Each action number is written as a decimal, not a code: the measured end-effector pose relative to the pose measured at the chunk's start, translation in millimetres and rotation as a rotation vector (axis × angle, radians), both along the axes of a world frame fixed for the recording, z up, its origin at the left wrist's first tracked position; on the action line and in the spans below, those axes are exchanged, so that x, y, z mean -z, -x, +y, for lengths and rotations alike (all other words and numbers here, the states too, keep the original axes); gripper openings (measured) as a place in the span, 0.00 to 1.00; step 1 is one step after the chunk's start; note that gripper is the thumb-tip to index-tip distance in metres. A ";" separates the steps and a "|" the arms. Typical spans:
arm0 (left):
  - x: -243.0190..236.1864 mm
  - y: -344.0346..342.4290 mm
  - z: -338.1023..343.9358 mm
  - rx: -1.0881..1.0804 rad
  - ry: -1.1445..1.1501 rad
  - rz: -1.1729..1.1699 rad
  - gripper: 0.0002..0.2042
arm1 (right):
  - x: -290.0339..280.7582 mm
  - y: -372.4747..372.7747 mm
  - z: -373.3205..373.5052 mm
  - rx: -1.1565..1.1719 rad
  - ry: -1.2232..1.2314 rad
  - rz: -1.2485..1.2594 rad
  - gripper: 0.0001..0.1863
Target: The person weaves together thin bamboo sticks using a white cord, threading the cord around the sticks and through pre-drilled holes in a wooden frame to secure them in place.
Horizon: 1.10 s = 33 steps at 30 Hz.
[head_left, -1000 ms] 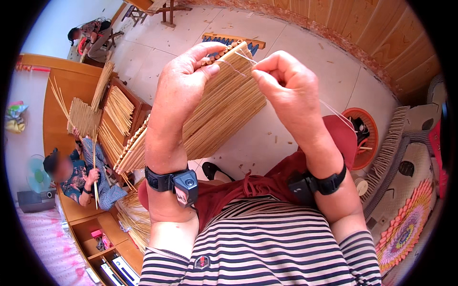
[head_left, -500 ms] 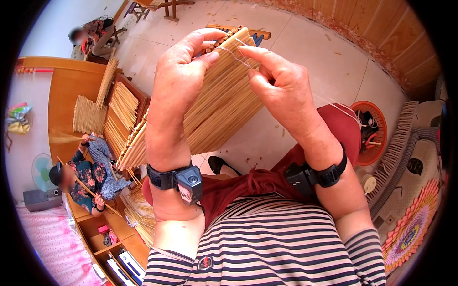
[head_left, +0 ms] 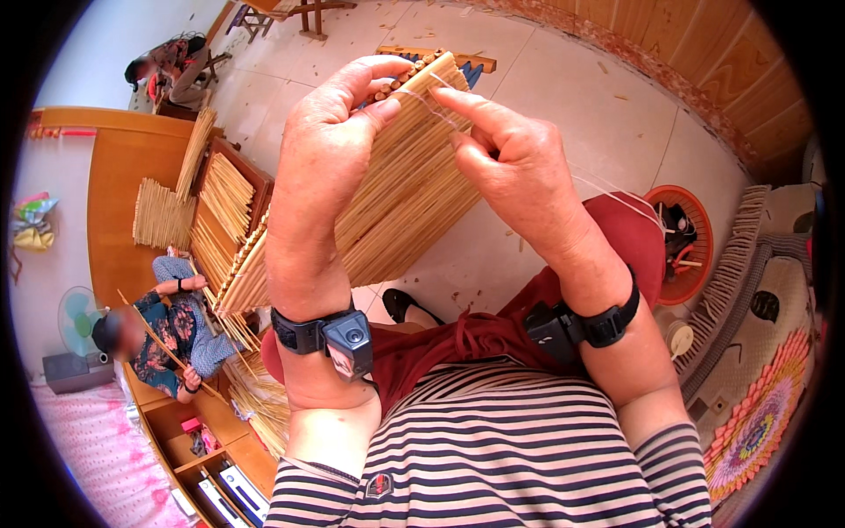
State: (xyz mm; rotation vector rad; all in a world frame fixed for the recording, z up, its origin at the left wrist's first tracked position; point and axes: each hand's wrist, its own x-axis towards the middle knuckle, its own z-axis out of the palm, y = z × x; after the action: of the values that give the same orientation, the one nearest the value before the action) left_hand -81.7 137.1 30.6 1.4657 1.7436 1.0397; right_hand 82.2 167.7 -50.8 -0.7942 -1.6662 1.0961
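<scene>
A slanting mat of pale straw-coloured stalks [head_left: 405,189], laid side by side, stretches in front of me. My left hand [head_left: 330,128] is closed on its far upper corner, with fingers and thumb pinching by the row of round cut ends. Thin pale string [head_left: 607,187] crosses the stalks between my hands and trails from my right side toward a basket. My right hand [head_left: 519,154] is closed, thumb and fingers pinching the string, and its index finger points along the mat's edge. Whether that fingertip touches the stalks is hard to see.
An orange basket [head_left: 700,277] with tools stands on the floor to my right, near a sofa [head_left: 775,290]. At left, a co-worker [head_left: 172,334] handles long stalks beside stalk bundles [head_left: 227,198]. Another person [head_left: 176,70] sits farther back. A wooden bench [head_left: 480,63] lies beyond the mat.
My right hand has shifted slightly left along the string, while my left keeps its hold on the mat. At left, the co-worker's upper hand has come down toward the stalks.
</scene>
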 end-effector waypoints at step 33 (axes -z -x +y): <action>2.6 -0.2 0.0 -0.028 -0.036 0.013 0.14 | 0.7 -0.2 0.2 0.007 -0.053 0.007 0.20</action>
State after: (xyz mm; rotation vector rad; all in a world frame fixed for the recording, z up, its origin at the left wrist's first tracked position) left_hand -81.5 137.0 28.1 1.4762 1.7680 1.0836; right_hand 82.4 167.9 -51.5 -0.7609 -1.6786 1.0448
